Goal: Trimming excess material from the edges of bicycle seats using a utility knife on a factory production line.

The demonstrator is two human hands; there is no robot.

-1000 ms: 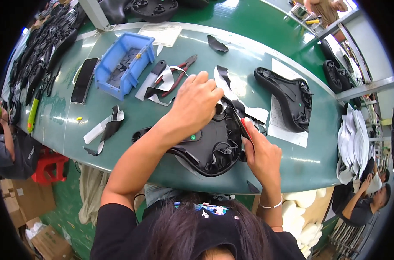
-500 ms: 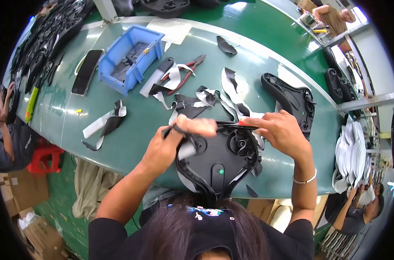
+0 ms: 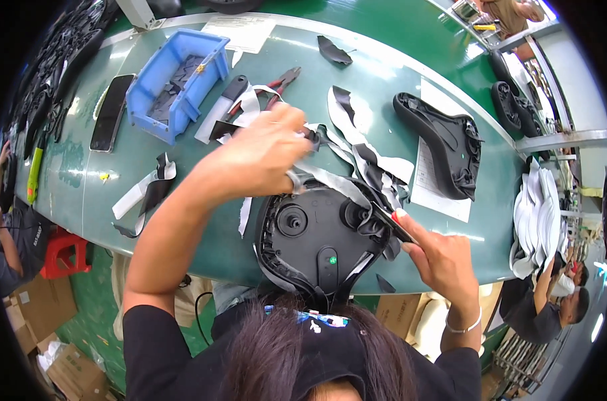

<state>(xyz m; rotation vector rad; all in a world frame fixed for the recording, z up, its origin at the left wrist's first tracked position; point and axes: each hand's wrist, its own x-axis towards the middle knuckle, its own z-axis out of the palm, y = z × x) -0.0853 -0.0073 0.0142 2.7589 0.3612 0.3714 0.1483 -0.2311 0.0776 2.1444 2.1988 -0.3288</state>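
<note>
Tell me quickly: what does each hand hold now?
Left hand: closed, pinching a grey strip.
Right hand: closed on a black tool at the saddle underside.

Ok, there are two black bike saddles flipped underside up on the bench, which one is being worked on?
The near black saddle at the table's front edge: left hand pulls a strip off it, right hand steadies it. The other saddle lies untouched farther right.

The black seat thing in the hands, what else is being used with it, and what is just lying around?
In use:
seat shell
grey strip, pulled by left hand
small tool in right hand

Lying about:
blue bin
pliers
phone
second seat shell
offcut strips
</note>
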